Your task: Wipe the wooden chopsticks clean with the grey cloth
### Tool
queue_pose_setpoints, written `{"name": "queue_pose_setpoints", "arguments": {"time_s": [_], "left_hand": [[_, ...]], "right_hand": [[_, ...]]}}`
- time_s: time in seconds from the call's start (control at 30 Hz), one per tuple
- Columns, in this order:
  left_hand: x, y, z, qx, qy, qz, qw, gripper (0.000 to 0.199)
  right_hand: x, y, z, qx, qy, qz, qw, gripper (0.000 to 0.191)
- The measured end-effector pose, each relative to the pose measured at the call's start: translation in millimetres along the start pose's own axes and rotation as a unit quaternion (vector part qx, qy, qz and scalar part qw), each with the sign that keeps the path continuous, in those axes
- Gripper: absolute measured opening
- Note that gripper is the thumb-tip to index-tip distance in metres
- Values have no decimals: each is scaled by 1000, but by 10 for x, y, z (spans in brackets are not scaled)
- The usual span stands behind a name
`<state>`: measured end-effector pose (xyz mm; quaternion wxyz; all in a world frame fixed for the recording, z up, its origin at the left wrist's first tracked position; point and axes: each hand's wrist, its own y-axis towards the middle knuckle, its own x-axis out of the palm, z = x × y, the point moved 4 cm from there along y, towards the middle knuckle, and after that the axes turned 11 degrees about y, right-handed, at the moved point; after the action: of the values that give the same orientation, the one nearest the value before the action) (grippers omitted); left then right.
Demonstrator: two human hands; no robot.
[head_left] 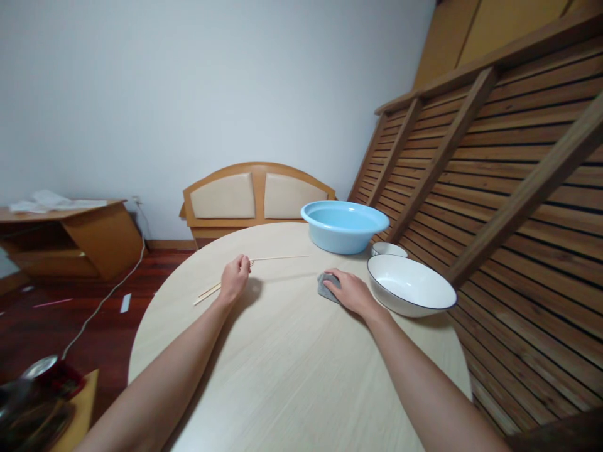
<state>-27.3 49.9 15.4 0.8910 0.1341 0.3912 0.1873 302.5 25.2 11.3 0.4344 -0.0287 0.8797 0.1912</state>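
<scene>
While thin wooden sticks [205,296] are gripped by left hand [234,278], thin grey cloth [325,290] is clasped by right hand [351,292], left of round white bowl [409,281]

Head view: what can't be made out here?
In the head view:
Thin sticks: number unclear, middles hidden by left hand.
Grey cloth: partly covered by right hand.
Small bowl: near side partly hidden by large bowl.
Clutter at lower left: blurred, cut off by frame edge.

Sticks [207,295] left of cloth [326,290]; on table [282,358], bowl [411,287] before basin [346,237], smaller bowl [389,250] apparently between.
</scene>
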Motion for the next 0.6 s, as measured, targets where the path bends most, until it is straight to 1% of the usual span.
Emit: {"name": "queue_pose_setpoints", "arguments": {"time_s": [0.1, 0.17, 0.27, 0.33, 0.4, 0.5, 0.6], "left_hand": [[16, -31, 34, -4, 24, 3, 1000, 45], [40, -55, 66, 1, 38, 0, 999, 45], [81, -91, 113, 20, 61, -14, 998, 46], [104, -117, 142, 35, 80, -21, 996, 47], [127, -143, 175, 50, 101, -26, 993, 48], [172, -189, 237, 78, 128, -28, 988, 50], [229, -246, 317, 115, 148, -22, 982, 49]], "right_hand": [[17, -15, -73, 5, 9, -11, 1000, 30], [68, -34, -185, -27, 44, -44, 998, 31], [195, -78, -345, -89, 98, -108, 985, 38], [274, -104, -385, -111, 112, -118, 980, 44], [354, -132, -382, -110, 98, -134, 980, 50], [461, -193, -412, -88, 78, -194, 974, 56], [521, -259, -588, -105, 114, -249, 956, 56]]}}
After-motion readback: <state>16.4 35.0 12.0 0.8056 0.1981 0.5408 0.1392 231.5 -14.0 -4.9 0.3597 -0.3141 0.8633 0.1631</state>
